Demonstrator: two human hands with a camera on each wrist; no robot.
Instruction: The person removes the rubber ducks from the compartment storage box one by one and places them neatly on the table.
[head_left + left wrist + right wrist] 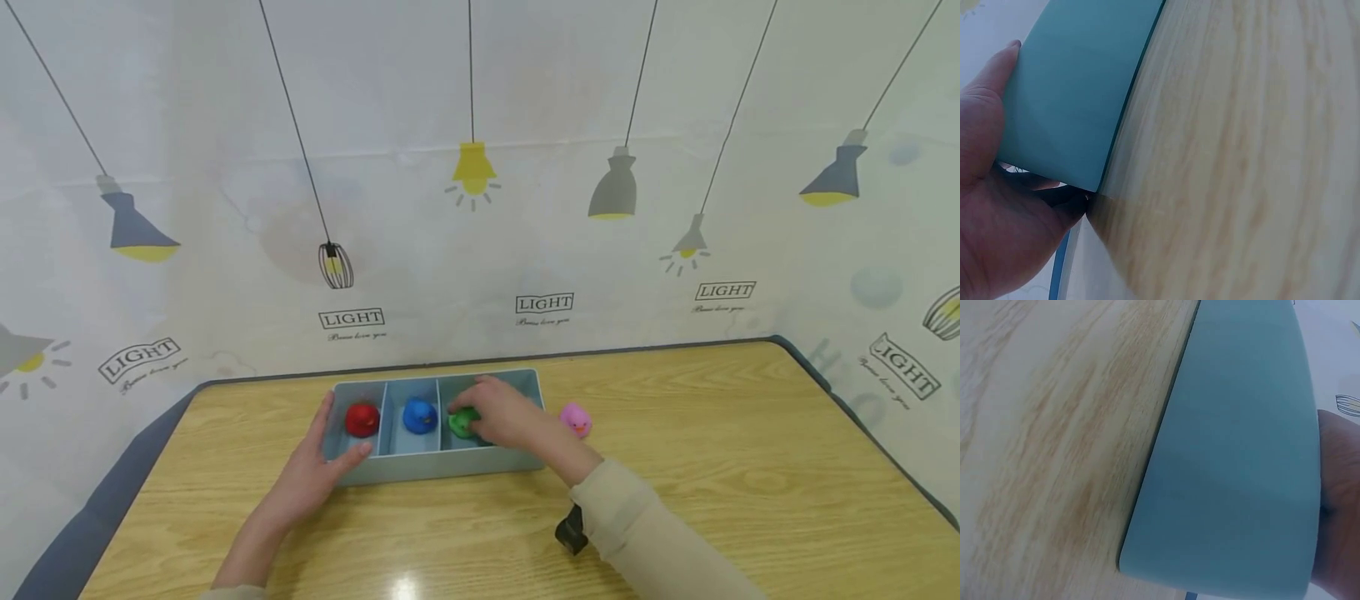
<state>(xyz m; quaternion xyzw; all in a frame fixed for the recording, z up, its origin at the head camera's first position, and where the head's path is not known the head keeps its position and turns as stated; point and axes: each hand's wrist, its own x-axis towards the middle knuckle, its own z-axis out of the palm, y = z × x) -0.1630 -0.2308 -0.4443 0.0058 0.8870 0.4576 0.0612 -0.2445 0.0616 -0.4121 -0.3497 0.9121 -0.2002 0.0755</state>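
A light blue compartment box [442, 467] stands on the table, its long side towards me. My left hand [309, 473] grips its left end, thumb at the front rim and fingers along the end wall. In the left wrist view the hand [997, 206] is round the box's corner. My right hand [506, 412] reaches into the right compartment and pinches a green toy duck [460, 422], partly hidden by the fingers. A red toy duck [362, 419] sits in the left compartment and a blue toy duck [419, 415] in the middle one.
A pink toy duck [575, 419] rests on the wooden table [735, 467] just right of the box, beside my right forearm. A black device [572, 532] shows under the right cuff. Behind the table's dark edge hangs a backdrop [420, 250] printed with lamps.
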